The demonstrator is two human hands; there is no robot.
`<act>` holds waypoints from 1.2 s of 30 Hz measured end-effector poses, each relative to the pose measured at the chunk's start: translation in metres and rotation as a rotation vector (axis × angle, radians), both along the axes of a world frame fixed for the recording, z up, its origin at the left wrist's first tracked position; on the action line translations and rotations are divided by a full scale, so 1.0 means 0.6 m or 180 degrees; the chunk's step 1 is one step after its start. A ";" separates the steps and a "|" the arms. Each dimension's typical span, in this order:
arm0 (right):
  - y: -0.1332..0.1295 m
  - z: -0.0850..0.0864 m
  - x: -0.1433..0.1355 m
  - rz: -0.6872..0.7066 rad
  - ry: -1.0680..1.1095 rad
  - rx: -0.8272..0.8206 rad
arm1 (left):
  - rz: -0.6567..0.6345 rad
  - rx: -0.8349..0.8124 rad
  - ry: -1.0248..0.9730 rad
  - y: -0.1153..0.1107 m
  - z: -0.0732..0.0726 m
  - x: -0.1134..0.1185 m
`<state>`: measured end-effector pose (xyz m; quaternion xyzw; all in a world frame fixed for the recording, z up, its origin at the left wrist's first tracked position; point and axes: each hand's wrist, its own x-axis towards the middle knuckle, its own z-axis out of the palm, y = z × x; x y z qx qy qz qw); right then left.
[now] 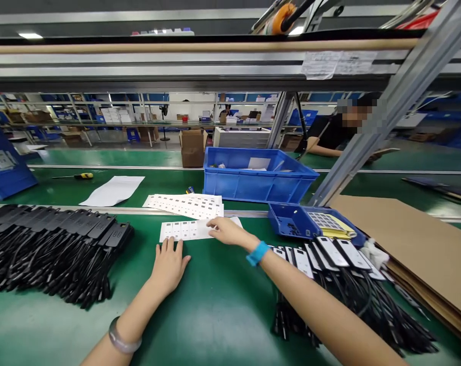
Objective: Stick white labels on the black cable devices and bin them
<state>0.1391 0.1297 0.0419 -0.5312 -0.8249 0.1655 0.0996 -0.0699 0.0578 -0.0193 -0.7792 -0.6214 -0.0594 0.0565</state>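
Note:
A white sheet of labels (192, 230) lies on the green bench in front of me, its left part printed with a row of small dark marks. My left hand (168, 267) rests flat with its fingers stretched, the fingertips on the sheet's lower left edge. Over the right part of the sheet, my right hand (228, 232) has thumb and forefinger pinched together at its surface; what lies between them is too small to make out. Just behind, more label sheets (188, 204) are fanned out in a loose pile.
Black cabled devices (89, 223) lie in rows at left. White-faced cabled devices (333, 251) lie at right, beside a small blue tray (291, 221) and cardboard (417, 239). Behind stand a large blue bin (253, 185), a blank paper (114, 190) and a screwdriver (83, 176). A person sits across, right.

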 end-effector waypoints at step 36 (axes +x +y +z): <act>-0.156 -0.048 0.053 -0.0719 0.3268 0.0760 | 0.2080 0.0793 0.0200 -0.013 0.124 -0.141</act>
